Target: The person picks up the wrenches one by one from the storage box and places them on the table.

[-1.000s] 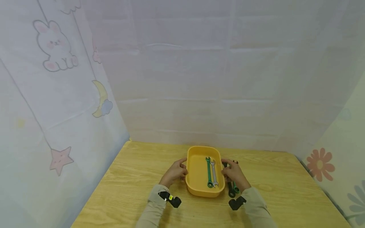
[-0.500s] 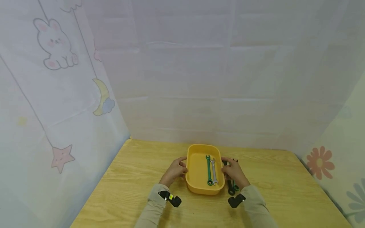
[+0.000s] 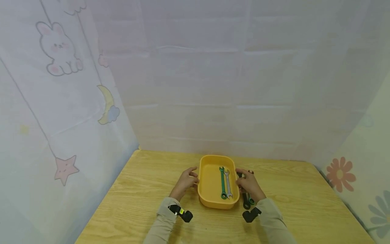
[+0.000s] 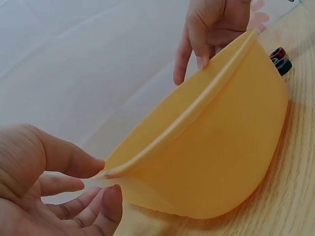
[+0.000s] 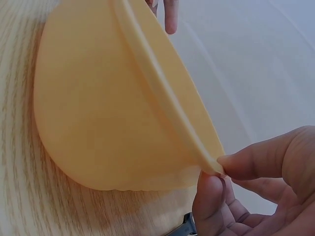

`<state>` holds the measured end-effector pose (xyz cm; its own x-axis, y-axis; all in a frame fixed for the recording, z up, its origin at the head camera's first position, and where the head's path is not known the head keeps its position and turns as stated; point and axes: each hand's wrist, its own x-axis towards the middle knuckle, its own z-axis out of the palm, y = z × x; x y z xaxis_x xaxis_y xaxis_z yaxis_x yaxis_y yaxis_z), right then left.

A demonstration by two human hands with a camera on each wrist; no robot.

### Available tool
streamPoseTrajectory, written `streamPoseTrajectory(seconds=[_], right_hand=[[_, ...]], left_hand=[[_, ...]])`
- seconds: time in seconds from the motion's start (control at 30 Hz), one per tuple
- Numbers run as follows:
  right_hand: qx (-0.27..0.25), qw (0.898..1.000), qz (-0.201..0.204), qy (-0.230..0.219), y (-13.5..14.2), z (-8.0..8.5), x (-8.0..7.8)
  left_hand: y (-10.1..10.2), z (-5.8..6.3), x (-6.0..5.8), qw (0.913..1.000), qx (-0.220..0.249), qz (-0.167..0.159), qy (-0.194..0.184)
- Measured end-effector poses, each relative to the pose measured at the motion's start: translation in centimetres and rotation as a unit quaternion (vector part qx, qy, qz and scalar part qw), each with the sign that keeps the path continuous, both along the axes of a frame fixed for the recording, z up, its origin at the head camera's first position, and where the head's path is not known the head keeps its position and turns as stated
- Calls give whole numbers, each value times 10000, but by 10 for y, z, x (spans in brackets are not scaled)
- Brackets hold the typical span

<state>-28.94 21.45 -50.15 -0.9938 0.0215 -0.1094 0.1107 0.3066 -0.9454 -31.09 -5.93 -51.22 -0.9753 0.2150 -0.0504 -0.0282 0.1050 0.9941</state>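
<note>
Sleeves enter along the bottom of the frame. At lower centre, the right hand pinches the rim of a yellow tub; the left hand has bent fingers at the opposite rim, its grip unclear. Inside lie a green wrench and a silver wrench. A black wrench, partly hidden, lies on the table beyond the tub's right side. A pale sheet hangs behind.

We see a wood-grain bench carrying a yellow tray; just right of the tray, we find partly hidden wrenches, dark and green.
</note>
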Motion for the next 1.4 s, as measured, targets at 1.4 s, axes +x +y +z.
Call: streamPoseTrajectory(seconds=[1.4], right_hand=[[-43,10000,7,-82,-1,0,-1]], left_hand=[[4,32,13,9981,45,-44,612]])
